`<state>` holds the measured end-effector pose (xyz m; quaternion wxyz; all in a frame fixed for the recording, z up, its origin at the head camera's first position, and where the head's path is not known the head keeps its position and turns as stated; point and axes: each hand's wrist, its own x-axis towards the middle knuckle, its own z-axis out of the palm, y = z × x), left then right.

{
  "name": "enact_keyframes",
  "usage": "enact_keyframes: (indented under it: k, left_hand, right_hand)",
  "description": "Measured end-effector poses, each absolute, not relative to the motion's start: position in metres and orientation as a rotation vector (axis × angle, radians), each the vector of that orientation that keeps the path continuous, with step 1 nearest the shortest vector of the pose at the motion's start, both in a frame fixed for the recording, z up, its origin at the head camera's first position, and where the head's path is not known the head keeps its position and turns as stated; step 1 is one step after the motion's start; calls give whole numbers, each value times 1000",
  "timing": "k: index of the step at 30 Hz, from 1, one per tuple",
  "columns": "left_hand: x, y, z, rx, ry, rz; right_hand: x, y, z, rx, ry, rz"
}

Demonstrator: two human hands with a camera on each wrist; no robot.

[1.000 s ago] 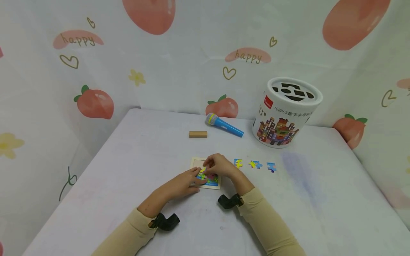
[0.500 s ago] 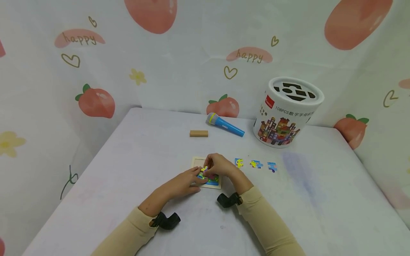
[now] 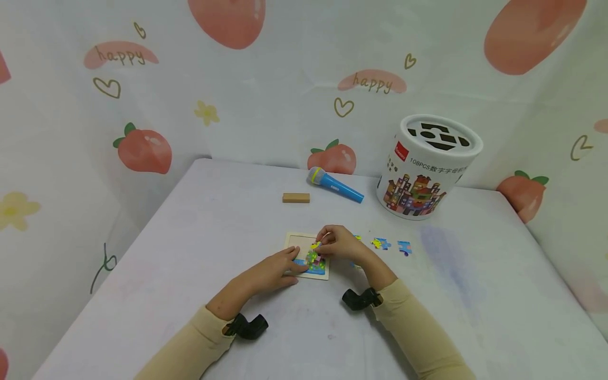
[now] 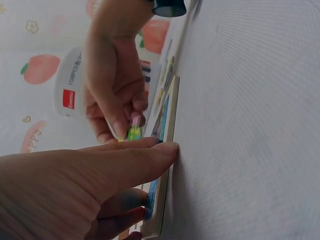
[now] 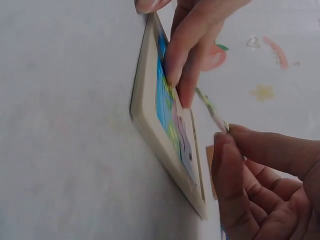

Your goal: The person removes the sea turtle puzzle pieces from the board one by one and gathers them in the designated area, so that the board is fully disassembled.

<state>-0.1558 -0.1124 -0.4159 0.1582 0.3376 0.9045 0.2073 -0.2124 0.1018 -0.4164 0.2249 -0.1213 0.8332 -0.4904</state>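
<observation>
A small wooden jigsaw tray [image 5: 145, 95], partly filled with blue, green and purple pieces, lies flat on the table. My left hand [image 3: 273, 272] rests on it: straight fingers press the pieces, while the thumb touches the near rim in the left wrist view. Above the tray's right side, my right hand [image 3: 342, 245] pinches a yellow-green jigsaw piece [image 5: 214, 111] between thumb and fingers. In the right wrist view that piece is tilted and apart from the tray. Loose jigsaw pieces [image 3: 381, 243] lie right of the tray, some partly hidden by my right hand and forearm.
Behind the tray lie a brown wooden block [image 3: 296, 198] and a blue toy microphone [image 3: 336, 186]. A large white printed tub [image 3: 427, 169] stands at the back right. A peach-patterned cloth [image 3: 266, 105] hangs behind the table.
My right hand has moved right from the middle of the tray with the pinched jigsaw piece, uncovering part of the tray. The left hand has stayed in place on the tray.
</observation>
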Motion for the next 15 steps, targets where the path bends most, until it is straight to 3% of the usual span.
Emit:
enact_keyframes:
  k: [15]
  left_hand:
    - [-154, -111, -418, 932, 2598, 592]
  right_hand:
    - [-200, 158, -419, -246, 2320, -1394]
